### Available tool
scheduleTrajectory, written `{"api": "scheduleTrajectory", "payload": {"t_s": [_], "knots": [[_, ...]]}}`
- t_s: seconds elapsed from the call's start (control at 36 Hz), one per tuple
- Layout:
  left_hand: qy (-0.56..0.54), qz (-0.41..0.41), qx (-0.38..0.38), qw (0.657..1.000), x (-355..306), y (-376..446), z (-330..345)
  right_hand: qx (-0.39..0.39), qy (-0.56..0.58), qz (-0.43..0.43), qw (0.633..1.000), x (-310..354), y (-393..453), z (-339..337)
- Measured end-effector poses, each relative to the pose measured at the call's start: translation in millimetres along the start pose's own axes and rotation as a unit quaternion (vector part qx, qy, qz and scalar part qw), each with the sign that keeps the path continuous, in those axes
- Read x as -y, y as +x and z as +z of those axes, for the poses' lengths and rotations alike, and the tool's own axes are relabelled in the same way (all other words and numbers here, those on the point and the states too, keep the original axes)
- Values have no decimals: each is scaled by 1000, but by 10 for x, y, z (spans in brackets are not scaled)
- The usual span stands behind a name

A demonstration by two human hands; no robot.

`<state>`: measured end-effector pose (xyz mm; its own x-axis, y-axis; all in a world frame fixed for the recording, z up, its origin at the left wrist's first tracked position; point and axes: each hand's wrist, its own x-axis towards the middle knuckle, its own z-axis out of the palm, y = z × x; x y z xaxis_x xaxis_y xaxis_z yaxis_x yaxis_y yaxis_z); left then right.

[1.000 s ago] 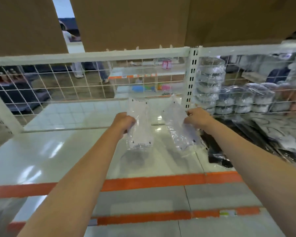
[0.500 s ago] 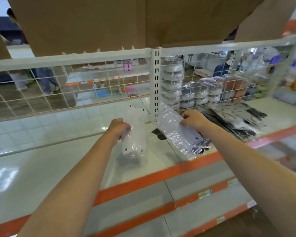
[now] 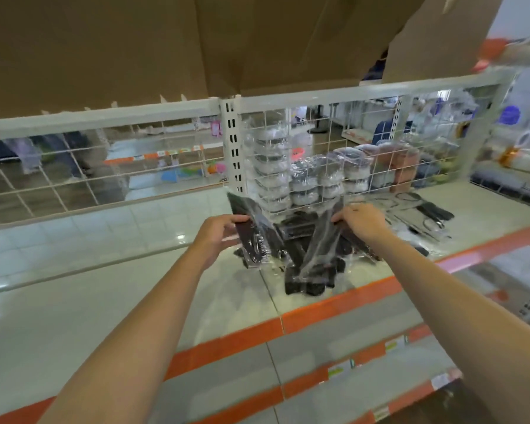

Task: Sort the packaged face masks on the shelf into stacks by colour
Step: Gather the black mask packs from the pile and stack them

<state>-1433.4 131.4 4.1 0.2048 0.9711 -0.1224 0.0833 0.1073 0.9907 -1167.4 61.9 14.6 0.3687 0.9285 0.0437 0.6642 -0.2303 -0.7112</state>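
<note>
Slippage is your main risk: your left hand [image 3: 219,237] pinches one black mask packet [image 3: 251,237] and your right hand [image 3: 360,220] another [image 3: 318,255], both glossy, at frame centre above the shelf [image 3: 120,286]. Either could slide onto the loose black pile [image 3: 297,234] beneath and scatter it. Beyond, centre right, wrapped bowl stacks [image 3: 303,179] and the wire grid [image 3: 364,133] crowd the back.

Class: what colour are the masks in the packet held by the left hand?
Black, inside clear wrapping; the packet shows best in the head view.
</note>
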Motion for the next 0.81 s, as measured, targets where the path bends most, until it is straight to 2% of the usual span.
{"api": "scheduleTrajectory", "payload": {"t_s": [0.08,0.17,0.33,0.67,0.81], "knots": [[-99,-8,-11,995,-25,29,252,-13,187,29,982,-176,151,-165],[-83,15,-48,995,-47,91,476,-8,236,36,971,-308,301,-357],[-166,12,-65,984,-139,198,911,73,425,52,901,-559,559,-687],[-156,13,-77,985,-158,211,1306,141,406,11,903,-673,783,-817],[-187,17,-128,974,-224,200,1292,158,466,22,870,-537,859,-865]]}}
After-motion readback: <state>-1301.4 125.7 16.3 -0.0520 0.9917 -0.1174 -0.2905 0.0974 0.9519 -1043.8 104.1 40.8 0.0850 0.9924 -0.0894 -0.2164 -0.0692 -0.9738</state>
